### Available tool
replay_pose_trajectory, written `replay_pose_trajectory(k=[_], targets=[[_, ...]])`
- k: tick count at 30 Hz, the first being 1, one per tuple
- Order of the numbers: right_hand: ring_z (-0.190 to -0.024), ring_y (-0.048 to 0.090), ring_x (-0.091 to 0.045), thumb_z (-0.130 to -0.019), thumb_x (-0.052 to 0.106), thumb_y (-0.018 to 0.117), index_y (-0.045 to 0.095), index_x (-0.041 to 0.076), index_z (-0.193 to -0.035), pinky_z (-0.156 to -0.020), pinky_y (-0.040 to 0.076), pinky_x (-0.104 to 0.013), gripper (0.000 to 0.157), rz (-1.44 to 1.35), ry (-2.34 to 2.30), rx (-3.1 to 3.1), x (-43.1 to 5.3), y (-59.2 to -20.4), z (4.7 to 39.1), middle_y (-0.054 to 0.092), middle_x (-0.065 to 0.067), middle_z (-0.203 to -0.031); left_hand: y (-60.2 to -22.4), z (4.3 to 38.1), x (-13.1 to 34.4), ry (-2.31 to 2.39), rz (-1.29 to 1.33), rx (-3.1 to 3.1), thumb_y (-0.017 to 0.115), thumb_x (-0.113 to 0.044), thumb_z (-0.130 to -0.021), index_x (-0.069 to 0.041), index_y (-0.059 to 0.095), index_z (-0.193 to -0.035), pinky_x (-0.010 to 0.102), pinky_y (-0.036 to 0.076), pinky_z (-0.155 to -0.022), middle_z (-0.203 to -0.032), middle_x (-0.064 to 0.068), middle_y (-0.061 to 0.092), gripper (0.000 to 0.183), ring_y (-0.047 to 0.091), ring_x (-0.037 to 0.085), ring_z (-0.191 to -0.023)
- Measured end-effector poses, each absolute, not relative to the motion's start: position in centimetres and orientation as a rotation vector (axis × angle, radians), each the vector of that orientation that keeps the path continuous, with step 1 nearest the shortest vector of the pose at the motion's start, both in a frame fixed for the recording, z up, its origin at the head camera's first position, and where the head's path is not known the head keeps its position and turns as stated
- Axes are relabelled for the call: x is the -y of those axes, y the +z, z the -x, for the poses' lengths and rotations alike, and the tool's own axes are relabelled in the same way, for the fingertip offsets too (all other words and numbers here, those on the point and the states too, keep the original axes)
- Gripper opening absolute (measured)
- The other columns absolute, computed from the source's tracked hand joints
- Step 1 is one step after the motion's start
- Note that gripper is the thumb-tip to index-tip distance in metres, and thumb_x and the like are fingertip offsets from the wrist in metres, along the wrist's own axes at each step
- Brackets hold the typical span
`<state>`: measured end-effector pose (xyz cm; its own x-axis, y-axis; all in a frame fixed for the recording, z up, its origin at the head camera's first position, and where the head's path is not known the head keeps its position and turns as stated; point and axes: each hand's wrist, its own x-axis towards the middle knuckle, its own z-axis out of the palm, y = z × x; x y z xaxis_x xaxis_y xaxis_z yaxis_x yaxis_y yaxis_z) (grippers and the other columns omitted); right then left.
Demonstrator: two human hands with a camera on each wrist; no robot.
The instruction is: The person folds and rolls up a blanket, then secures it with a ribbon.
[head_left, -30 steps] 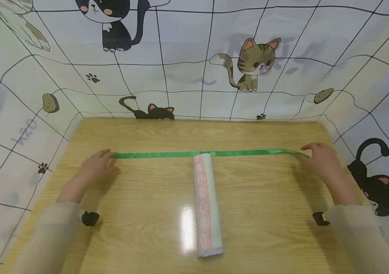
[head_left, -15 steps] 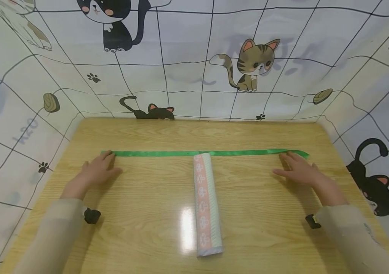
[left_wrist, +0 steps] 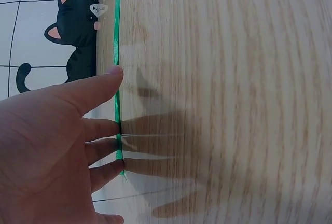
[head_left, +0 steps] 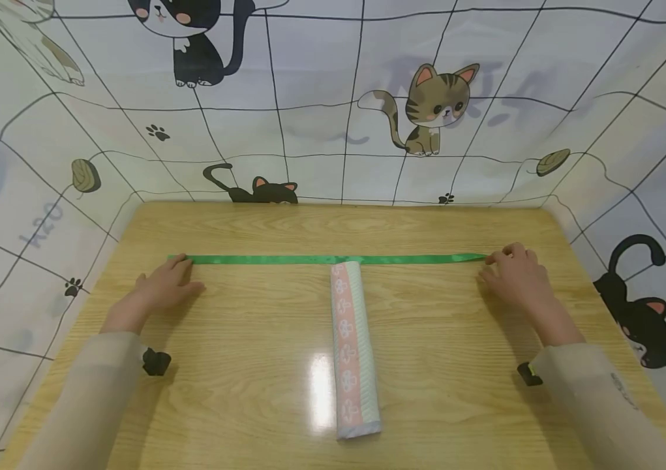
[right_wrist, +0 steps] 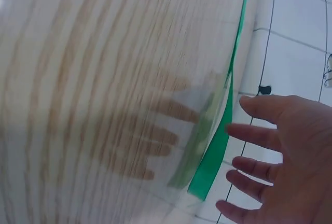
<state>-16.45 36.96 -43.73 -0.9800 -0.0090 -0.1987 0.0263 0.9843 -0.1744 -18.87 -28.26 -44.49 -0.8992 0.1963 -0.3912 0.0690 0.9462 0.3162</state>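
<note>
A long green ribbon (head_left: 262,260) stretches straight across the wooden table. My left hand (head_left: 165,284) lies at its left end, straight fingertips pressing the ribbon down in the left wrist view, with a short tail beyond them. At the other end is my right hand (head_left: 514,277). In the right wrist view its fingers are spread, the index fingertip right at the ribbon's edge, and the ribbon's loose end (right_wrist: 205,180) twists up on its side. Between the hands lies a folded cloth (head_left: 347,352), pink-patterned and pale green, its far end meeting the ribbon's middle.
The wooden table (head_left: 239,365) has a glossy top. A white cat-print sheet (head_left: 321,130) rises behind it and along both sides. Black wrist cameras (head_left: 156,362) sit by the light sleeves (head_left: 86,391).
My right hand has let go of the ribbon's tip and moved left along it, its fingers first spread, now drawn closer. My left fingers have slid slightly inward, showing the left tail.
</note>
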Motion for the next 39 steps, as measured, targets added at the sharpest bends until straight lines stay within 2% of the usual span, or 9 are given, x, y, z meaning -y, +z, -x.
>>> replay_pose_trajectory(k=[4,9,12,14,18,23,27,33,39], targets=[[-0.134,0.02,-0.062,-0.101,0.041,0.049,0.058,-0.002,-0.133,-0.094,0.03,-0.081,0.054,0.008,-0.18,-2.88,-37.9,-43.9,16.9,0.022,-0.031,-0.156,-44.3,18.8,28.3,0.406,-0.189,-2.672,0.05,-0.054,-0.1,0.009,0.02,-0.154,0.086,0.007,-0.103,-0.162,0.031,0.01,0.088,0.013,0.056,-0.146],[-0.136,0.02,-0.06,-0.1,0.043,0.051,0.042,-0.013,-0.142,-0.102,0.02,-0.081,0.07,0.001,-0.185,-2.83,-38.9,-44.2,17.2,0.026,-0.033,-0.153,-44.2,18.8,28.2,0.416,-0.184,-2.669,0.051,-0.051,-0.1,0.009,0.02,-0.153,0.086,0.008,-0.103,-0.162,0.032,0.01,0.086,0.013,0.056,-0.146],[-0.136,0.016,-0.061,-0.1,0.042,0.051,0.035,-0.016,-0.143,-0.102,0.016,-0.082,0.075,-0.054,-0.207,-2.79,-39.4,-44.2,16.8,0.02,-0.037,-0.153,-44.2,18.8,28.1,0.417,-0.189,-2.669,0.051,-0.05,-0.1,0.009,0.02,-0.153,0.086,0.009,-0.103,-0.161,0.032,0.01,0.086,0.012,0.056,-0.146],[-0.135,0.015,-0.063,-0.1,0.041,0.05,0.037,-0.016,-0.142,-0.101,0.016,-0.083,0.072,-0.098,-0.203,-2.78,-39.7,-44.0,16.6,0.017,-0.038,-0.152,-44.3,18.8,28.1,0.415,-0.191,-2.671,0.051,-0.051,-0.1,0.009,0.02,-0.154,0.086,0.009,-0.102,-0.161,0.032,0.01,0.086,0.012,0.056,-0.146],[-0.129,0.019,-0.064,-0.1,0.037,0.046,0.045,-0.014,-0.132,-0.094,0.026,-0.081,0.06,-0.201,-0.184,-2.844,-39.7,-43.7,16.2,0.022,-0.04,-0.146,-44.3,18.8,28.1,0.418,-0.187,-2.668,0.051,-0.053,-0.1,0.009,0.02,-0.154,0.086,0.009,-0.103,-0.162,0.032,0.009,0.088,0.011,0.056,-0.146],[-0.131,0.023,-0.061,-0.103,0.036,0.046,0.035,-0.007,-0.142,-0.091,0.032,-0.078,0.059,-0.101,-0.275,-2.908,-38.9,-43.8,16.7,0.023,-0.036,-0.15,-44.4,18.7,28.3,0.41,-0.185,-2.67,0.05,-0.055,-0.099,0.008,0.02,-0.154,0.086,0.009,-0.103,-0.162,0.032,0.01,0.089,0.012,0.055,-0.146],[-0.136,0.022,-0.061,-0.104,0.035,0.049,0.024,-0.002,-0.153,-0.098,0.026,-0.082,0.066,0.06,-0.249,-2.854,-38.5,-43.9,16.9,0.019,-0.032,-0.158,-44.5,18.7,28.2,0.409,-0.196,-2.67,0.05,-0.055,-0.099,0.009,0.021,-0.154,0.086,0.01,-0.102,-0.162,0.032,0.01,0.089,0.013,0.056,-0.146],[-0.137,0.024,-0.059,-0.104,0.038,0.048,0.03,-0.004,-0.151,-0.103,0.014,-0.084,0.066,0.073,-0.201,-2.788,-38.7,-44.2,16.3,0.025,-0.033,-0.155,-44.3,18.6,28.0,0.423,-0.202,-2.665,0.05,-0.054,-0.1,0.009,0.02,-0.154,0.086,0.01,-0.102,-0.162,0.032,0.009,0.088,0.012,0.056,-0.146],[-0.138,0.02,-0.061,-0.103,0.049,0.045,0.028,-0.003,-0.152,-0.103,0.01,-0.085,0.073,0.074,-0.244,-2.754,-38.9,-44.4,15.9,0.02,-0.036,-0.155,-44.1,18.5,28.1,0.414,-0.195,-2.67,0.05,-0.053,-0.1,0.008,0.02,-0.154,0.086,0.01,-0.102,-0.162,0.032,0.01,0.087,0.012,0.056,-0.146]])
